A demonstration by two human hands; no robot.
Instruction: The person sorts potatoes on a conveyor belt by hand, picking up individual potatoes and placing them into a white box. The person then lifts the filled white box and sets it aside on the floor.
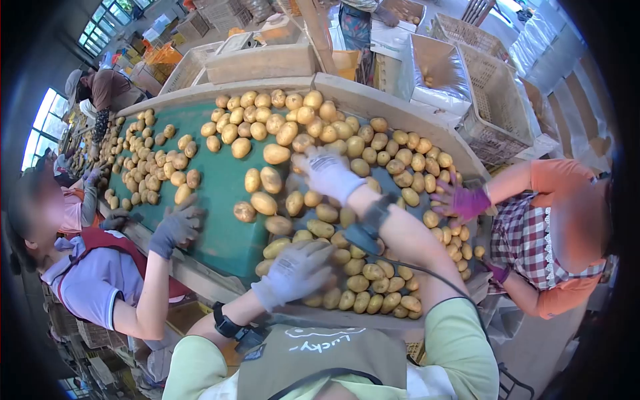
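**Gloved hands over the potato belt**

Both hands reach in where potatoes [360, 283] bank against the near rim. The left hand [293, 270] rests loosely spread, palm down, on those just beneath it, grasping none. The right hand [330, 175], farther out, hovers open-fingered above others; a grip cannot be told

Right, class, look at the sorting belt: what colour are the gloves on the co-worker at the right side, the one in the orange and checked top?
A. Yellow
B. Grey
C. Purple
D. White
C. The co-worker's glove resting on the potatoes at the right edge of the green belt is purple, unlike the wearer's own pale right hand and left hand.
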